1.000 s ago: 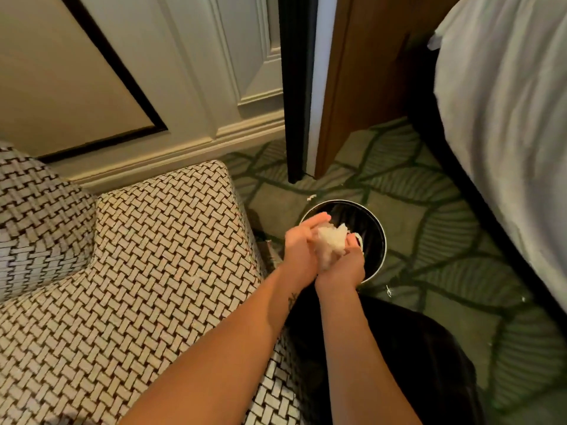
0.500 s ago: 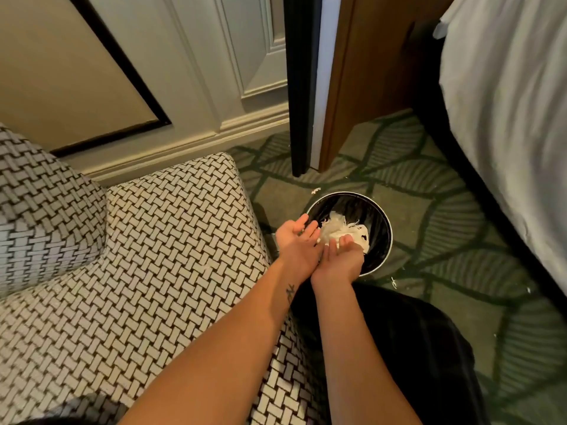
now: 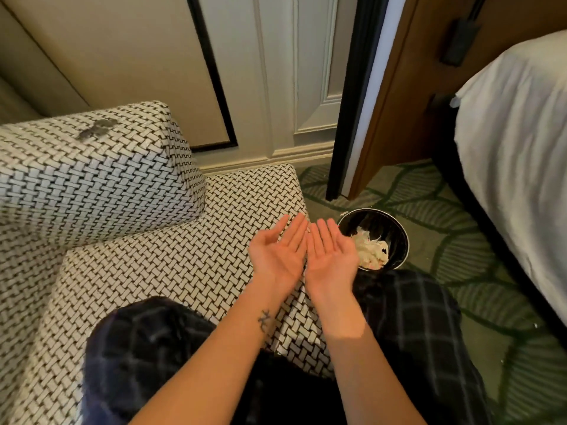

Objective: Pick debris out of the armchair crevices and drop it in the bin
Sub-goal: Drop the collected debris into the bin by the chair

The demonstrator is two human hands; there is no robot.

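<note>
Just beside the bin, on its armchair side, both hands are hovering palms up, fingers straight, grasping nothing. The left hand is hanging over the seat's corner, and the right hand is reaching nearer the bin, overlapping its rim in view. Crumpled white debris is lying inside the bin, which is standing on the leaf-patterned carpet between armchair and bed.
</note>
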